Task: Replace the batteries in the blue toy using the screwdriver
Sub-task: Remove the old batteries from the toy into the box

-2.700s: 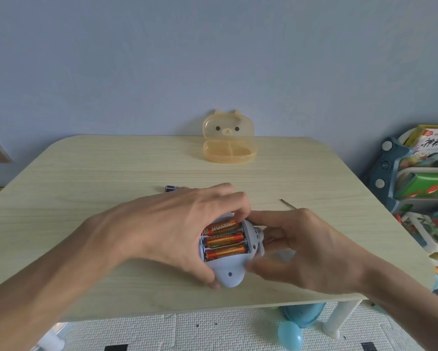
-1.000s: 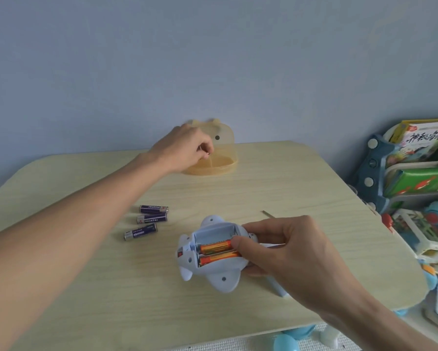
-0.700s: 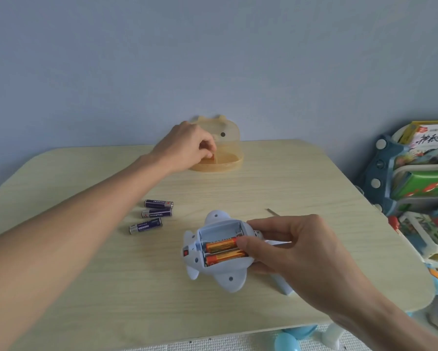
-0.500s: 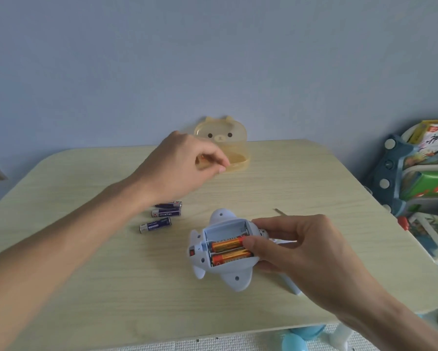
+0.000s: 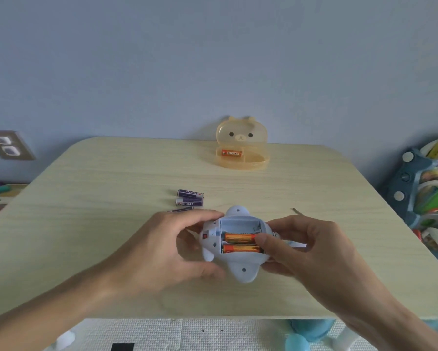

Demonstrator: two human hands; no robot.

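The pale blue toy [image 5: 240, 271] lies belly-up near the table's front edge, its battery bay open. Two orange batteries [image 5: 239, 242] fill the two nearer slots; the far slot is bare. My left hand [image 5: 169, 249] grips the toy's left side. My right hand [image 5: 311, 252] holds its right side, thumb pressed on the batteries' right ends. Three purple batteries [image 5: 189, 198] lie just behind my left hand, the nearest half hidden by my fingers. Only the screwdriver's thin metal tip [image 5: 297, 211] shows behind my right hand.
An open orange bear-shaped case [image 5: 258, 166] stands at the table's far edge with one orange battery [image 5: 231, 153] inside. A toy and book rack [image 5: 425, 188] crowds the table's right side. A wall socket [image 5: 8, 145] is at far left.
My left hand pulled back from the bear case and now grips the toy. One orange battery is gone from the toy's far slot and one lies in the case. My right hand stayed on the toy.
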